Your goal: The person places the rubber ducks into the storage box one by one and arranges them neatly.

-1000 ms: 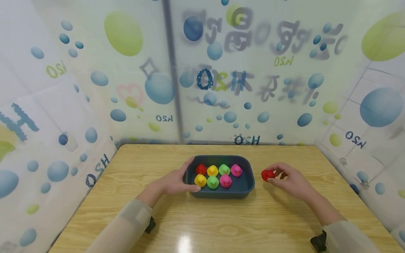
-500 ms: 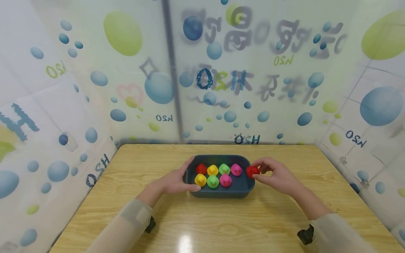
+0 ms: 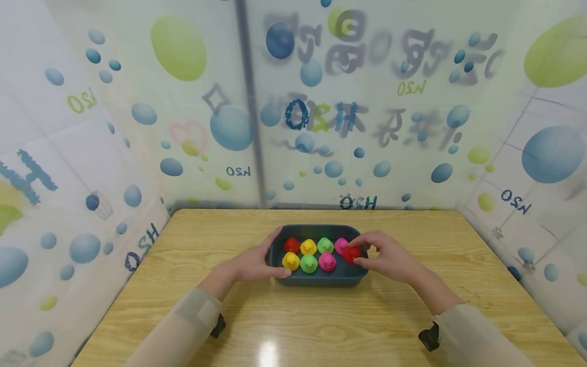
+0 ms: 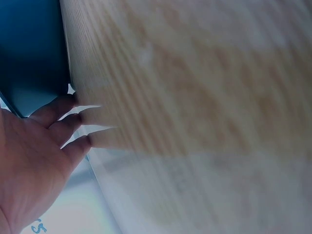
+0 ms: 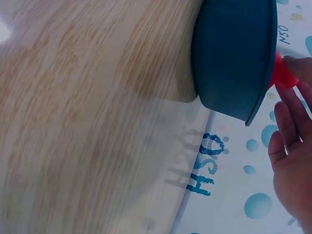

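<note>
A dark blue plastic box (image 3: pixel 316 280) stands on the wooden table, with several small rubber ducks inside in two rows. My left hand (image 3: pixel 249 263) holds the box by its left end, thumb along the front rim and fingers toward the back. Between thumb and fingertips, my right hand (image 3: pixel 390 261) pinches a red rubber duck (image 3: pixel 350 254) over the right end of the box. That duck partly covers a pink duck (image 3: pixel 340 245) behind it. In the right wrist view, the red duck (image 5: pixel 283 73) shows just above the box rim.
Another red duck (image 3: pixel 291 244), yellow ducks (image 3: pixel 290 261), green ducks (image 3: pixel 309 263) and a second pink duck (image 3: pixel 327 262) sit in the box. Beyond the table (image 3: pixel 293 326), printed translucent sheets (image 3: pixel 390 102) stand at the back and both sides.
My right hand has carried the red duck leftward, from beside the box to over its right end. The left hand and the box have stayed in place.
</note>
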`<state>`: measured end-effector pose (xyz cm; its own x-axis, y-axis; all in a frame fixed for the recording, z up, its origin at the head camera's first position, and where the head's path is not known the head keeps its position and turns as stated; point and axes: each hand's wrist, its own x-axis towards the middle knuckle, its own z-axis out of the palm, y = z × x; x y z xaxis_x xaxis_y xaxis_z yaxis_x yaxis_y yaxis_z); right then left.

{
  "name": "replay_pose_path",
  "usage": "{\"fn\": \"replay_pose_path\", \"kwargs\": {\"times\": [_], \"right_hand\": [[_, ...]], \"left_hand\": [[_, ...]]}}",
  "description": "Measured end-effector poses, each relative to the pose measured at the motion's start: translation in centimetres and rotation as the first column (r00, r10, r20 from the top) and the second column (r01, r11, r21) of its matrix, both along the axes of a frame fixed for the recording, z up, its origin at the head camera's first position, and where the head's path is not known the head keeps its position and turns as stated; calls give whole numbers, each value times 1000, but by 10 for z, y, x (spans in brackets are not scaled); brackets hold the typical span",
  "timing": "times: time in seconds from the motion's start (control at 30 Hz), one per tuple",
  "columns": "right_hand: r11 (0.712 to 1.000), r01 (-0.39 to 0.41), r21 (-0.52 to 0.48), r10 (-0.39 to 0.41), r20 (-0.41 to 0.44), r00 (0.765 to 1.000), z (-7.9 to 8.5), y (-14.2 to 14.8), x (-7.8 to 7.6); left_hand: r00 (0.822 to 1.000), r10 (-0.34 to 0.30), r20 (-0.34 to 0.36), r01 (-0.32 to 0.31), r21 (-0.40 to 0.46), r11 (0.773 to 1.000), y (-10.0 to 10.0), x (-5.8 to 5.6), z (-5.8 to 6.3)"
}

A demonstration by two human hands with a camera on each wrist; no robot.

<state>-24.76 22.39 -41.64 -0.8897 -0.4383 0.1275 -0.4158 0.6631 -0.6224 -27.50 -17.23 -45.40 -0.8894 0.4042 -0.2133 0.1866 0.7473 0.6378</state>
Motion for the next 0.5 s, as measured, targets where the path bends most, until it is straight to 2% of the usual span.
{"fn": "replay_pose_path", "kwargs": {"times": [0.23,0.5], "right_hand": [[999,-8,49,7,26,1000,-6,-3,-7],[989,4,150,-8,28,1000,-7,-10,-11]], "left_hand": [[1000,-3,2,3,-7,1000,0,-1,-1],[1000,5,4,-5,-13,1000,0,0,0]]}}
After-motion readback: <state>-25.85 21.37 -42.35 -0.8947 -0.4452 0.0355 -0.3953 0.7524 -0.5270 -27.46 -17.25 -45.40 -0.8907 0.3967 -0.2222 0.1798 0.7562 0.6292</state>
